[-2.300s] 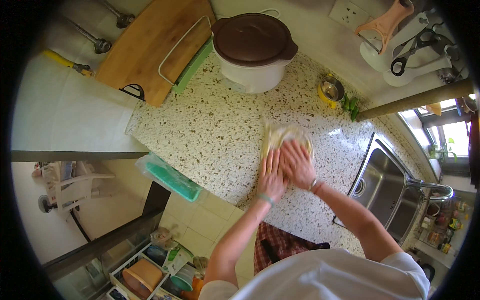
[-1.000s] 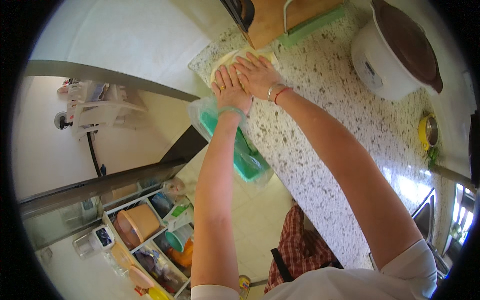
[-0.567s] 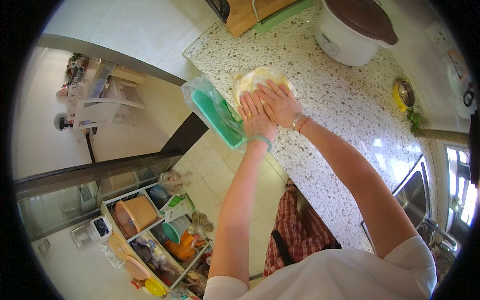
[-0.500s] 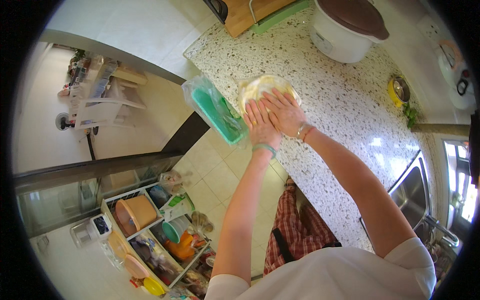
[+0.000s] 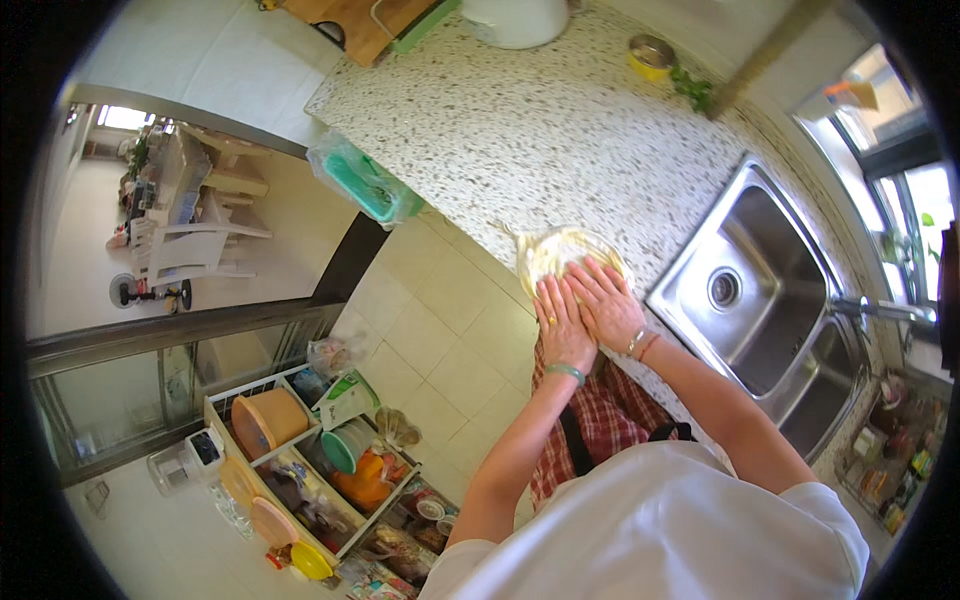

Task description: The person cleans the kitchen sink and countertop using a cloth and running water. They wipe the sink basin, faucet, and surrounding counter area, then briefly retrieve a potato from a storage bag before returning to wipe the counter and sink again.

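A pale yellow cloth [image 5: 560,250] lies flat on the speckled stone counter [image 5: 560,130] near its front edge, just left of the sink. My left hand [image 5: 562,325] and my right hand [image 5: 605,305] lie side by side, fingers spread, pressing down on the cloth's near half. A green band circles my left wrist and thin bangles my right. Neither hand grips anything.
A double steel sink [image 5: 770,300] with a tap [image 5: 880,310] sits to the right. A bagged teal object [image 5: 365,185] overhangs the counter's left edge. At the back are a wooden board [image 5: 360,25], a white pot [image 5: 515,15] and a small yellow bowl [image 5: 650,55]. A stocked rack [image 5: 300,460] stands on the tiled floor.
My hands and the cloth have slid along the counter from beside the bagged teal object toward the sink. The view has swung right, bringing the sink into sight.
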`<state>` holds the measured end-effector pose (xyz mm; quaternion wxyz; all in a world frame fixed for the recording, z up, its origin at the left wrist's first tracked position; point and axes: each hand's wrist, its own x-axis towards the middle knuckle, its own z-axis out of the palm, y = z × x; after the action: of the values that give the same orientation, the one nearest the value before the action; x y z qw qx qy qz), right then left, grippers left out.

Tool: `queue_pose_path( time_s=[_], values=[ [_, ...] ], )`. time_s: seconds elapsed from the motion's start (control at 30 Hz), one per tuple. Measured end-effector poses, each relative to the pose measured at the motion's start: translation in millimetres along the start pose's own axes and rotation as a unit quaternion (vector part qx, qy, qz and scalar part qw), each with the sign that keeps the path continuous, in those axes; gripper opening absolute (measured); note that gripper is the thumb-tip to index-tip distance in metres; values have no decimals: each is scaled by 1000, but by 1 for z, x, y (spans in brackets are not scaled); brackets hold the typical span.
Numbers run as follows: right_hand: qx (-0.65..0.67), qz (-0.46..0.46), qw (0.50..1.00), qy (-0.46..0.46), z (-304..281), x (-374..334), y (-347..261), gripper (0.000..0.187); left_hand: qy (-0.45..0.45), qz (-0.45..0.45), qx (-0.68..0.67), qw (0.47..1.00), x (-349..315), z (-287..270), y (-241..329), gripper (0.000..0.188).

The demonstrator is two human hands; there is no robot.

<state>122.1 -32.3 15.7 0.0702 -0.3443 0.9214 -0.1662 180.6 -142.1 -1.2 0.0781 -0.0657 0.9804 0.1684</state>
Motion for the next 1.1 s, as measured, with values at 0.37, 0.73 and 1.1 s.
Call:
queue_pose_path(
  time_s=[0.37, 0.73, 1.1],
  values=[
    [21, 60, 998, 9, -9, -129, 1, 52, -59, 141, 30, 988, -83, 30, 50, 74],
    [90, 65, 994, 18, -15, -154, 25, 64, -156, 218, 55, 962, -76, 21, 61, 91],
    [42, 220, 974, 6, -15, -335, 34, 55, -247, 401, 73, 879, -153, 64, 164, 100]
  ],
)
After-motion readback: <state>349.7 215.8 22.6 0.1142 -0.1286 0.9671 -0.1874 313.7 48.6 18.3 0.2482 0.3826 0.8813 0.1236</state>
